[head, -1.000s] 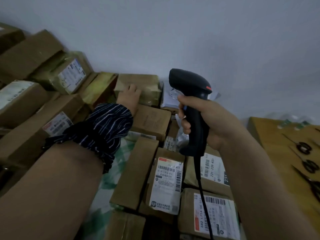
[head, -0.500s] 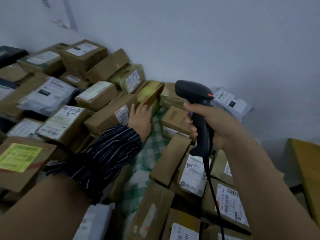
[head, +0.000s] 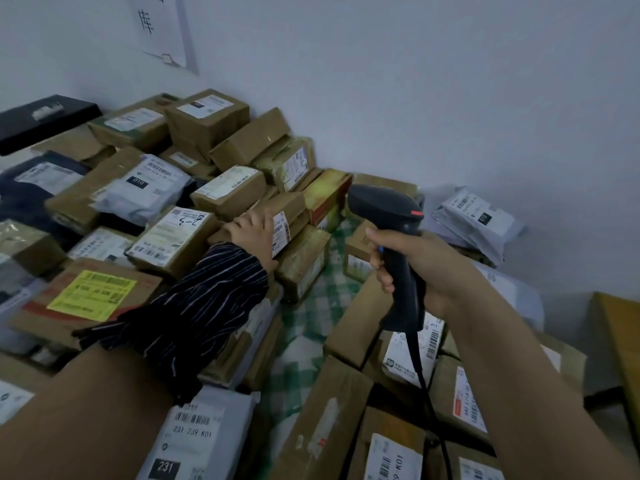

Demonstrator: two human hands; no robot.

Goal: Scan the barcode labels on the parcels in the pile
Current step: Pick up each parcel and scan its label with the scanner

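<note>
So the pile (head: pixel 194 202) of parcels is stacked into the corner against the wall, mostly brown cardboard boxes with a few grey mailer bags (head: pixel 476 221) off to the right. The left hand (head: pixel 254 230) lies flat on top of one brown parcel (head: pixel 292 204) near the middle of the heap, fingers fairly straight and spread, not really clutching anything. That parcel's barcode label (head: pixel 281 232) is on the side face, just right of the fingers and partly tucked behind the hand. The right hand (head: pixel 414 268) is wrapped around the handle of a black scanner (head: pixel 389 216), with the index finger up by the trigger area. The scanner head sits up in the air to the right of the labelled parcel, clearly apart from it, with its nose aimed leftward and away, roughly toward that side of the heap (no beam that I can make out on the label). Its cable (head: pixel 420 370) drops from the handle over the boxes below. A dark striped sleeve (head: pixel 194 313) covers the left forearm, a green checked cloth (head: pixel 311 317) shows between the boxes, and there's a box with a yellow label (head: pixel 91 294) down left. The edge of a wooden desk (head: pixel 620 337) peeks in at far right.
</note>
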